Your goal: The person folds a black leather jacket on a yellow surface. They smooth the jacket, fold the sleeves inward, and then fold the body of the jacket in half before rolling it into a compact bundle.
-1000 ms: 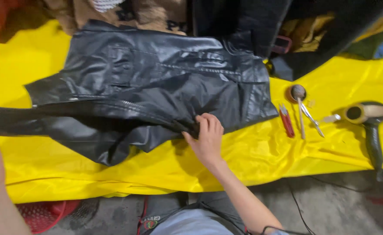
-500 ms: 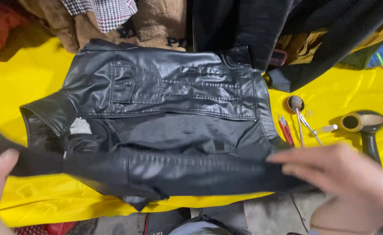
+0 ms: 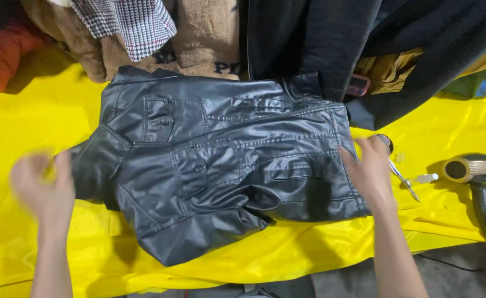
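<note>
Right hand [image 3: 371,168], right of centre: fingers spread and flat, pressing the right edge of the black leather jacket [image 3: 221,165]. Left hand [image 3: 43,187], left of frame: blurred, fingers loosely apart, at the jacket's left sleeve end; whether it grips the sleeve cannot be told. The jacket lies folded between both hands, mid-frame, on the tabletop's yellow sheet [image 3: 463,232]. Just right of the right hand: metal scissors [image 3: 406,181], partly hidden by it. Further right, near the frame edge: a hair dryer [image 3: 477,185] with a dark handle. Upper frame: a heap of clothes, including a checked garment [image 3: 127,22] and dark coats [image 3: 337,38].
</note>
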